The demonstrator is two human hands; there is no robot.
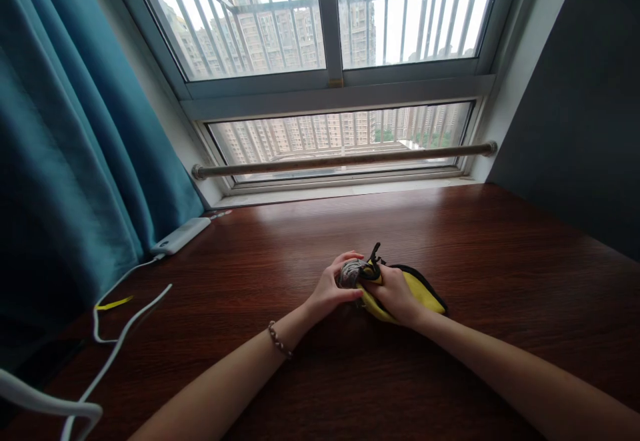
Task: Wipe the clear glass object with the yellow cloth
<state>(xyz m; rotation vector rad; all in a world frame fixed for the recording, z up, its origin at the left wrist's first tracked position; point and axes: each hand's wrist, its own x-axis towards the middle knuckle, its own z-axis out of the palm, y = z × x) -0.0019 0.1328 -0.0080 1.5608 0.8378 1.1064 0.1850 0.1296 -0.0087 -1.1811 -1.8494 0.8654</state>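
Together, both hands work at a yellow pouch with black trim (424, 294), which lies around the middle of the brown wooden tabletop (510, 281), well in from its far edge. The left hand (330, 289) cups a grey bundle (351, 271) at the pouch's left end; its fingers curve over the far side while the thumb reaches along the near side, so the bundle sits between them. How far the bundle goes into the pouch cannot be told. The right hand (397, 292) has its fingers closed on the yellow cloth beside the bundle, though the fingertips are partly hidden. A black strap (375, 253) sticks up between the two hands, and the rest of the pouch spreads out to the right, beyond the right hand. A beaded bracelet (279, 339) circles the left wrist.

Near the tabletop's far left corner, a white power strip (184, 234) rests against a blue curtain (85, 114). White cable (123, 339) loops along the left edge, with a thin yellow strip (115, 303) just beside it. Past the far edge stands a barred window (260, 84), crossed low down by a horizontal rail (345, 160).
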